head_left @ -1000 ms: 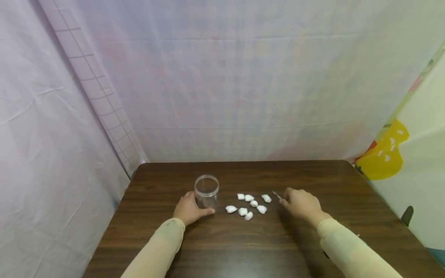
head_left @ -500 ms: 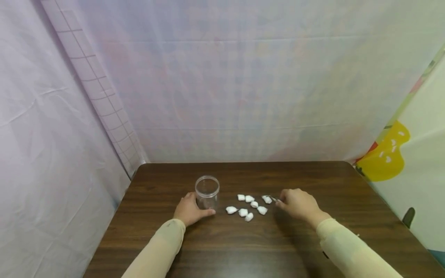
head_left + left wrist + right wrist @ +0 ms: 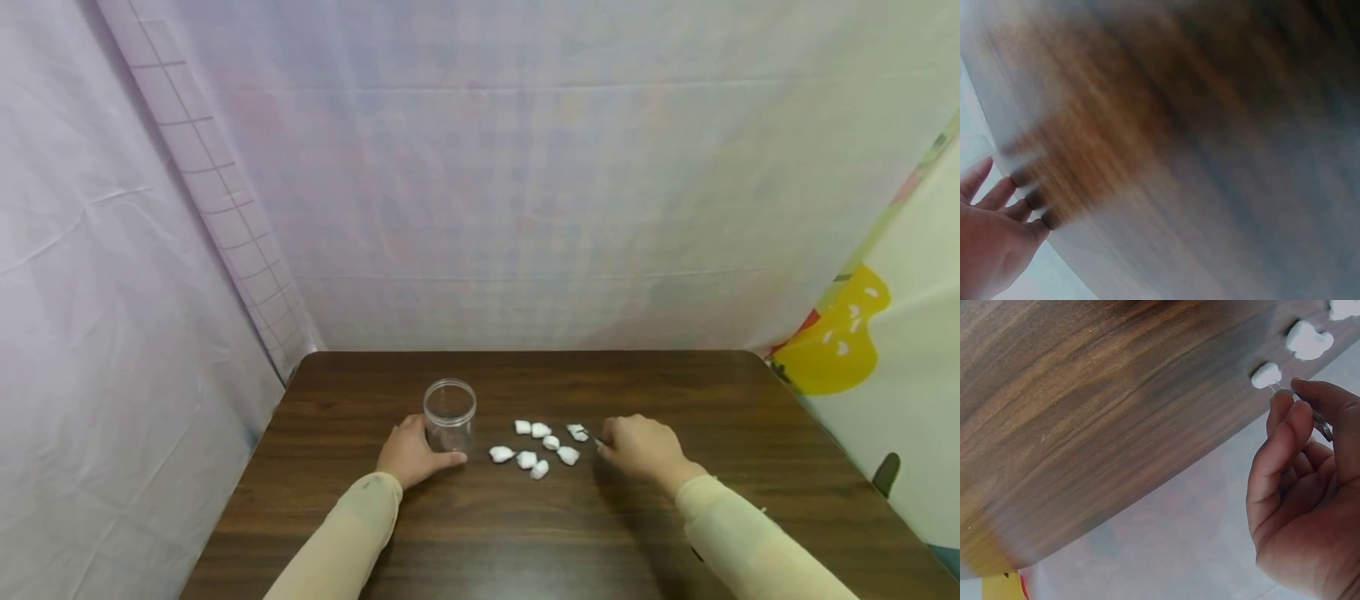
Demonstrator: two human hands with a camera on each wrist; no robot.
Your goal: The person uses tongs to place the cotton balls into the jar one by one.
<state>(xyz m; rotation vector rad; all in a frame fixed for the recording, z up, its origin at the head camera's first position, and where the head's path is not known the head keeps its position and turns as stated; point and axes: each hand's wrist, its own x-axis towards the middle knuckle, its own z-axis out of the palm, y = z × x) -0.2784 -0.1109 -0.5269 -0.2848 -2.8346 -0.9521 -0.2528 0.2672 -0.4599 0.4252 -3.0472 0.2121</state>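
A clear, open-topped plastic jar (image 3: 450, 410) stands upright on the table. My left hand (image 3: 414, 452) holds it low, with fingers behind its left side and the thumb across the front; the left wrist view shows fingers (image 3: 999, 194) but no jar. My right hand (image 3: 643, 446) pinches metal tweezers (image 3: 1319, 422) between thumb and fingers. Their tips reach the rightmost cotton ball (image 3: 1266, 375), which rests on the table. Several more white cotton balls (image 3: 527, 460) lie between the jar and my right hand.
The brown wood-grain table (image 3: 480, 533) has its back edge against a pale curtain (image 3: 510, 217). On the right hangs a white cloth with a yellow print (image 3: 832, 350). A small dark object peeks out by the right sleeve (image 3: 738, 533).
My right hand has moved slightly left, bringing the tweezers' tips from beside the rightmost cotton ball onto it. My left hand stays at the jar, and the other cotton balls lie as before.
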